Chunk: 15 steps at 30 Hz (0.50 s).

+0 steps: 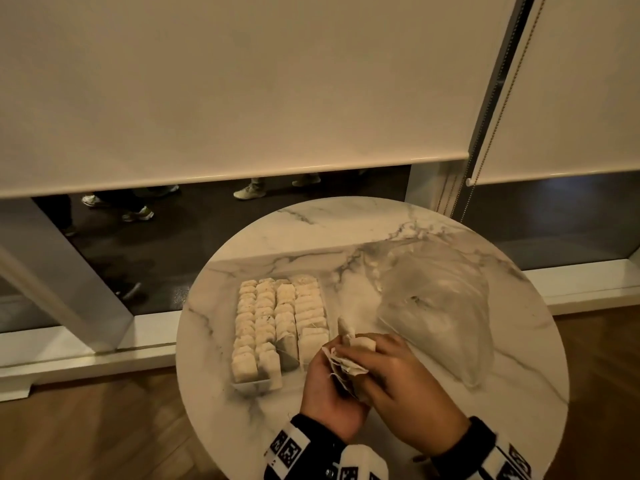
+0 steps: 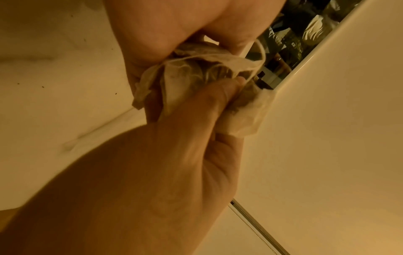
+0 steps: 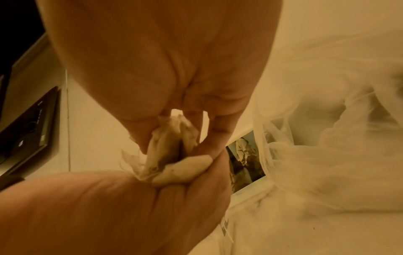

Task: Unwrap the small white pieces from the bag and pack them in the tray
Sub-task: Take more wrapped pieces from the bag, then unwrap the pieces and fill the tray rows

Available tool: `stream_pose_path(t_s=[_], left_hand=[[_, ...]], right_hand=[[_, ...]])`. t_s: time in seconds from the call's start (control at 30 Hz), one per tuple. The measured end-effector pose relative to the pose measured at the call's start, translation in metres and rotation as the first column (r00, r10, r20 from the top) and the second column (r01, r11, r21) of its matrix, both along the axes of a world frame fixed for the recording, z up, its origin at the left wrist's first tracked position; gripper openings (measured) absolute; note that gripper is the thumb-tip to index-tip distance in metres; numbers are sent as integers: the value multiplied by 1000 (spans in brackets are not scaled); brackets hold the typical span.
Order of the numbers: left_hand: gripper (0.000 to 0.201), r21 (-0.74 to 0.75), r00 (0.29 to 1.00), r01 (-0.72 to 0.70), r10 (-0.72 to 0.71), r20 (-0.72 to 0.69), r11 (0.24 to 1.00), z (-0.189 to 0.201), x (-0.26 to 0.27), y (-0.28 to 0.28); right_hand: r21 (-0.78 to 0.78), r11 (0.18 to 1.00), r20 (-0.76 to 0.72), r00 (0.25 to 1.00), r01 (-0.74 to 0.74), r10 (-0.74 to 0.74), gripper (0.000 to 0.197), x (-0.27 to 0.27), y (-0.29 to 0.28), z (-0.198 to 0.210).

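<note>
Fingers (image 1: 360, 341) of my left hand (image 1: 329, 393) and right hand (image 1: 405, 386) pinch one crumpled white piece (image 1: 346, 363) (string trailing) beside the filled tray (image 1: 251, 386) on the bench (image 1: 311, 230).

Your round table (image 1: 408, 230): marble-look top, grey-veined, smooth with a soft sheen. On it, right of the tray (image 1: 250, 385), the bag (image 1: 436, 306) is thin clear plastic, crinkled and glossy. The tray itself looks like smooth white plastic. White pieces (image 1: 277, 317) packed in the tray read as matt fibrous paper, slightly fuzzy. The piece (image 2: 196, 75) in your fingers is the same thin paper, crumpled, with a thread. Floor (image 1: 86, 434) under the table: wood, satin.
</note>
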<state>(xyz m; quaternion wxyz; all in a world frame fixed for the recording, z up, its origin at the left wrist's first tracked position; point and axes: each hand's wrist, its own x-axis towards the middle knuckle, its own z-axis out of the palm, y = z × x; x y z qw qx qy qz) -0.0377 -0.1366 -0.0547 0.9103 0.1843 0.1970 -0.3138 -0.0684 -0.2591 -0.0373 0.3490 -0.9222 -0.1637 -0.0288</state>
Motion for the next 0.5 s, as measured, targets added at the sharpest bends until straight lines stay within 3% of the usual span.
stream_pose_path(t_s=[0.13,0.37,0.5], left_hand=[[25,10,999,41,-41,-7,999,-3,3,2],[26,32,999,52,-52,-14,998,-9,6,8],[29,46,999,49,-48,-23,998,-9,5,8]], right_hand=[[-84,996,50,999,24,-20,42,-3,-2,7],[118,993,28,999,-28,25,28,-5,-1,14],[137,991,60,998,-6,-2,33,-6,0,13]])
